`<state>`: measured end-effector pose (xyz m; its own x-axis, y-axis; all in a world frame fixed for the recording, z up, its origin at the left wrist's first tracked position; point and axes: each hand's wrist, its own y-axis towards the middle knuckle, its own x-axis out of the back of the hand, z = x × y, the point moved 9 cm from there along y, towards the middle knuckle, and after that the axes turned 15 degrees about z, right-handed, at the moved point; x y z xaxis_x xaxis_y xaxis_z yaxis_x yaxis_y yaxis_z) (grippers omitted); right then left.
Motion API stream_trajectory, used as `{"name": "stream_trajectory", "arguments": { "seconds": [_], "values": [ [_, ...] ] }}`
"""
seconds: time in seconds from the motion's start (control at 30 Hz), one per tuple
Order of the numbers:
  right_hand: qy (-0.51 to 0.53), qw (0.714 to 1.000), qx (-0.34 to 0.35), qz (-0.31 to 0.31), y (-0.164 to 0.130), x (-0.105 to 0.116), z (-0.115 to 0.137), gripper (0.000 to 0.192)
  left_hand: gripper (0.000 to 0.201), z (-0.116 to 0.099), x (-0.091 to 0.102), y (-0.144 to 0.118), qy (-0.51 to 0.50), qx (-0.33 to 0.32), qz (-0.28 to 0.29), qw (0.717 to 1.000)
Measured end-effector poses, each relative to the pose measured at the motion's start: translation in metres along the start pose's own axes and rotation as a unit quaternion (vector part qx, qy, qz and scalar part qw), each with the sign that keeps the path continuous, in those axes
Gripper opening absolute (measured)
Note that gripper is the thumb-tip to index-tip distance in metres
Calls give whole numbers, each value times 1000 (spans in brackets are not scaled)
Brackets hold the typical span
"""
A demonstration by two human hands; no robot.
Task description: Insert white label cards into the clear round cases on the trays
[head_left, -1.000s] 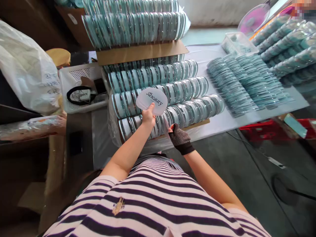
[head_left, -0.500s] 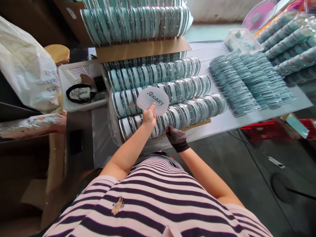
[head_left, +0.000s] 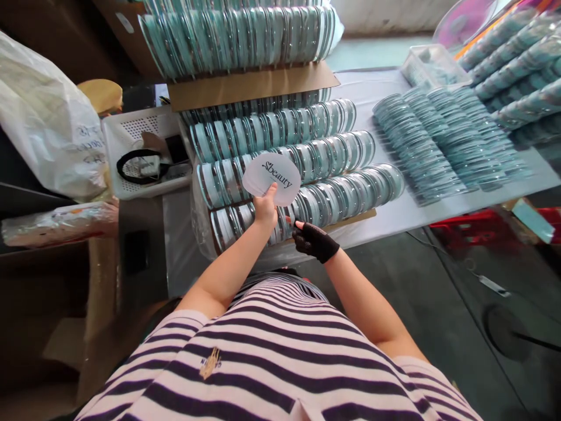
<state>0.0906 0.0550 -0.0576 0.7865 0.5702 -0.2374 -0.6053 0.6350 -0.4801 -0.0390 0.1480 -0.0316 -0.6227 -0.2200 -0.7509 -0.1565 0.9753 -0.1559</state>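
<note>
L hand (head_left: 265,207) pinching white cards (head_left: 263,171) by near edge, prob. for legibility; R hand (head_left: 314,241) at front disc row (head_left: 350,197), can't tell grip.

In the centre, I lose most fingers of the left hand (head_left: 265,209) behind the white oval card (head_left: 272,168), which also covers part of the disc rows (head_left: 346,197). Whether the gloved right hand (head_left: 313,238) grips anything, I can't fairly tell. The frame crops the pink fan (head_left: 465,22) at upper right and the plastic bag (head_left: 46,117) at left, its handwriting (head_left: 90,143) unreadable.
</note>
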Motion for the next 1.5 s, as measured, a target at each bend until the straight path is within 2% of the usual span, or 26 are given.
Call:
{"name": "stream_trajectory", "arguments": {
  "seconds": [0.07,0.13,0.23,0.27,0.33,0.4,0.43,0.5,0.6,0.67,0.73,0.8,0.87,0.93,1.07,1.2,1.3,1.4,1.5],
  "values": [
    [-125,991,-20,-48,-8,17,16,36,46,2,1,1,13,1,-5,1000],
    [-255,956,-18,-145,-19,41,45,31,47,4,0,0,22,7,-7,1000],
    [-361,872,104,-315,-41,68,106,38,49,3,-7,-4,27,19,22,999],
    [-396,836,145,-352,-47,68,122,45,48,2,-10,-7,27,21,39,999],
    [-460,780,197,-375,-49,54,139,57,47,-2,-13,-13,33,15,65,997],
    [-511,745,219,-368,-44,29,142,61,44,-5,-9,-19,47,7,63,997],
    [-525,737,226,-361,-41,16,140,59,41,-5,-6,-22,53,8,63,997],
    [-521,746,218,-354,-34,-2,134,52,36,-4,-4,-26,56,18,70,996],
    [-458,787,162,-380,-34,1,126,44,29,-7,-2,-29,38,32,65,997],
    [-429,773,135,-447,-58,10,124,45,28,-15,1,-27,16,38,41,998],
    [-449,739,105,-491,-90,11,116,48,30,-29,7,-21,-2,38,10,999],
    [-506,724,56,-465,-110,0,98,46,36,-43,16,-13,-11,31,-24,999],
    [-556,733,3,-393,-116,-16,71,42,44,-52,23,-6,-10,28,-40,999],
    [-574,740,-39,-349,-118,-30,49,40,48,-53,27,-1,-9,27,-38,999],
    [-573,751,-66,-321,-118,-46,33,41,51,-49,31,2,-20,11,-26,999],
    [-579,753,-112,-293,-105,-50,25,38,49,-45,33,2,-27,11,-26,999],
    [-577,749,-156,-284,-68,-45,20,39,47,-46,30,1,-17,8,-17,1000],
    [-583,754,-149,-264,-21,-42,26,40,45,-46,29,0,-13,4,-19,1000],
    [-576,757,-131,-281,-7,-38,34,39,43,-45,32,0,-23,6,-26,999]
  ]
}}
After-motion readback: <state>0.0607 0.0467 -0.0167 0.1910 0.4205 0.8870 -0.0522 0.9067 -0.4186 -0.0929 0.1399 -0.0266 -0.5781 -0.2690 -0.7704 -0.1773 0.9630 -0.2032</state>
